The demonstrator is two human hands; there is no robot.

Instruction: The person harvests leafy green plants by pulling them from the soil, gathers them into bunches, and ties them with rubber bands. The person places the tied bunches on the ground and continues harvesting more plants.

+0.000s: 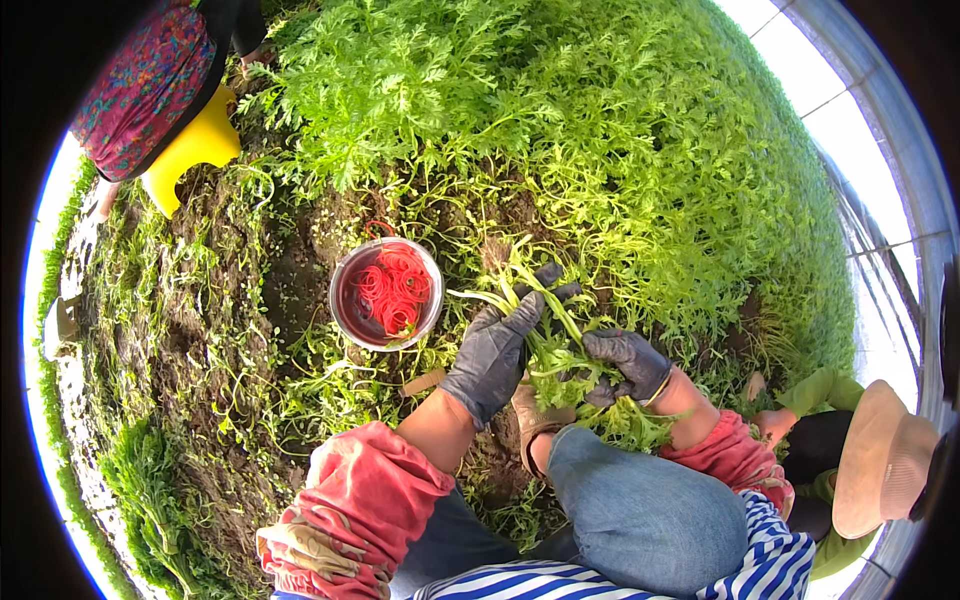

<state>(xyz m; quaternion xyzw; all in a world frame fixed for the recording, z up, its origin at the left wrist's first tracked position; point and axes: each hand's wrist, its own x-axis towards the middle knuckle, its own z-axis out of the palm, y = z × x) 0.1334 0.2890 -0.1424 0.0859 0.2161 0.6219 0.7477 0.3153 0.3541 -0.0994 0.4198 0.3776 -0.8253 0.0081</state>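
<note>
My left hand (495, 349), in a dark glove, is closed around the pale stems of a few leafy green plants (555, 352). My right hand (630, 364), gloved alike, grips the leafy lower part of the same plants, below and to the right of the left. Roots with soil (496, 253) show just above the left fingers. To the left of my hands a round metal bowl (337, 315) stands on the soil, holding coils of red ties (396, 289). The right fingertips are partly hidden by leaves.
Dense feathery greens (540, 82) grow ahead and to the right. A person in a patterned top (150, 90) is at upper left beside a yellow plastic stool (199, 142). Another, in a tan hat (874, 457), is at right. Cut greens (154, 502) lie at lower left.
</note>
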